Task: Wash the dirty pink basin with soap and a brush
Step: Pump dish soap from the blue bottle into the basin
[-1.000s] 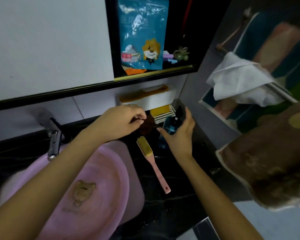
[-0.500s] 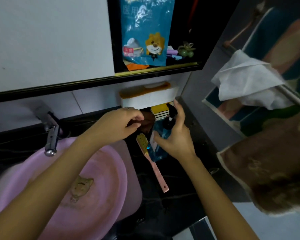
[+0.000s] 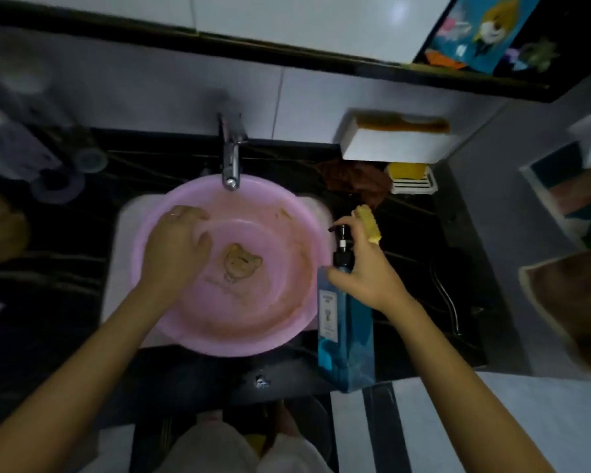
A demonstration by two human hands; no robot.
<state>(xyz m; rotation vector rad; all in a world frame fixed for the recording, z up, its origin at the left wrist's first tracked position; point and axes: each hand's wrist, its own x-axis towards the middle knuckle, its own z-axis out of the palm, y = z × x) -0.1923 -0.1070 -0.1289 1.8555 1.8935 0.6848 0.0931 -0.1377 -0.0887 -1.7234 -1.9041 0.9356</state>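
Right hand (image 3: 365,271), curled round the pump neck of the soap bottle (image 3: 345,336), should press only with the nozzle over the pink basin (image 3: 270,302), which the left hand (image 3: 174,244) steadies with relaxed, open fingers.

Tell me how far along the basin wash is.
Done: round pink plastic basin sits under the metal tap. In hand: left hand rests inside it; right hand grips the blue pump soap bottle. Left: soaping, scrubbing with the yellow-bristled brush, rinsing; brown grime coats the basin.
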